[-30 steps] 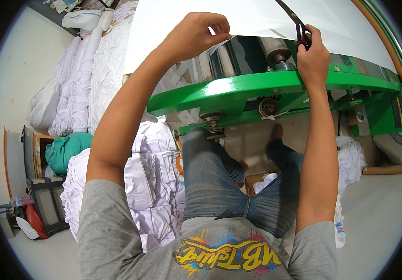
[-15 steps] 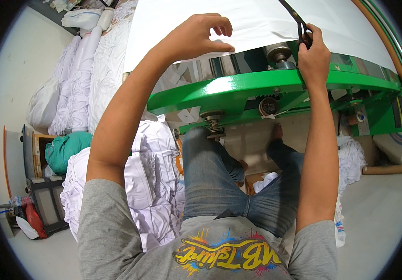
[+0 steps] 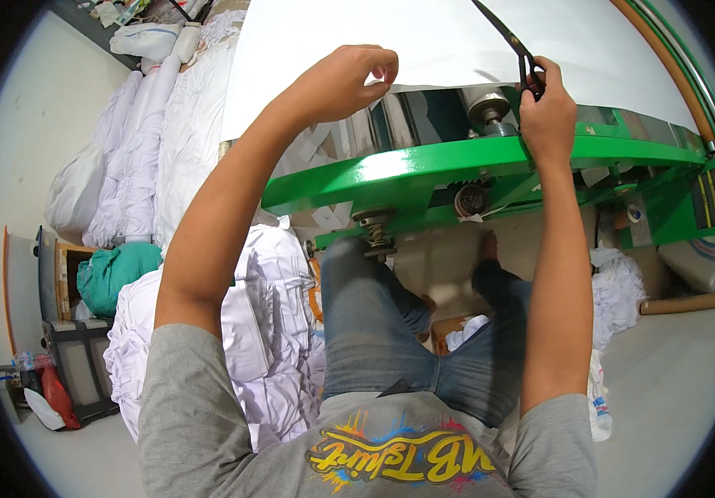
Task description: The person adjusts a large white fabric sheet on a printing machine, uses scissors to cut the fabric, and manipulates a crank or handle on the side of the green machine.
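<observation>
A wide white sheet (image 3: 473, 50) of paper or thin material lies across the green machine. My left hand (image 3: 345, 83) is at its near edge, thumb and fingertips brought together in a pinch that appears to have the sheet's edge in it; the fingertips partly hide the contact. My right hand (image 3: 550, 112) grips black scissors (image 3: 527, 62) by the handles, near the sheet's front edge. Their blades point up and to the left over the sheet, and the tips run out of view at the top.
A curved green machine frame (image 3: 424, 162) runs in front of me, with metal rollers (image 3: 399, 120) behind it. White cloth (image 3: 270, 332) is heaped at my left, near a green bundle (image 3: 121, 278). A brown roll (image 3: 664, 58) flanks the sheet's right side; a cardboard tube (image 3: 689, 303) lies on the floor.
My left thumb and fingers have closed from a spread position into a pinch at the sheet's edge. My right hand and the scissors have shifted slightly left and toward me.
</observation>
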A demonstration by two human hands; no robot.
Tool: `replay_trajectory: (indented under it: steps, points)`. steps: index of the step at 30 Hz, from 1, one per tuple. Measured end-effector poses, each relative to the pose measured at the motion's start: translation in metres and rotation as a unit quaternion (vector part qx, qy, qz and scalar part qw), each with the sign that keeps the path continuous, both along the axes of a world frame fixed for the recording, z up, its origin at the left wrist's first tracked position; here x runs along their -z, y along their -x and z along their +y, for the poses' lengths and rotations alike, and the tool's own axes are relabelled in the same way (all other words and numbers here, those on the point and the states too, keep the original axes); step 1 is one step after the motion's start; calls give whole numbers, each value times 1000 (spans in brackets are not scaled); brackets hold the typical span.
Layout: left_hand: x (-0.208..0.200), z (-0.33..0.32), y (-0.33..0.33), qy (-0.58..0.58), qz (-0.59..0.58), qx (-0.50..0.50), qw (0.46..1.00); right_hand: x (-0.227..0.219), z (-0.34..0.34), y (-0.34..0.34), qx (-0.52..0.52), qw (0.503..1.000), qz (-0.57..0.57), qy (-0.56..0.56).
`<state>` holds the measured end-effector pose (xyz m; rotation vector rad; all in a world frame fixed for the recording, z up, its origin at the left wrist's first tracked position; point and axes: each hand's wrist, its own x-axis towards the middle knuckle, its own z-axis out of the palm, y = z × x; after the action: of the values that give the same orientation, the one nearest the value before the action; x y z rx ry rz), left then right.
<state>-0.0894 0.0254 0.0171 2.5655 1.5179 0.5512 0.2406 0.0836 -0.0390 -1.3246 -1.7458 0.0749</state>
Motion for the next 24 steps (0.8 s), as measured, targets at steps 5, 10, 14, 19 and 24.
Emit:
replay_trajectory:
  steps: [5,10,14,19,24]
  points:
    - [-4,2,-1,6,-77,-6,997,-4,-3,3,7,1000,-3,24]
    - [-8,-1,-2,2,-99,-20,995,-4,-2,4,2,1000,-10,16]
    - [-11,-2,-4,1,-105,-16,994,-6,-2,3,-5,1000,-8,28]
    - [-15,-5,-8,-6,-124,-29,992,-4,0,2,-3,999,-8,37]
    - [-16,-5,-5,-10,-123,-25,992,-3,0,3,-4,1000,-3,26]
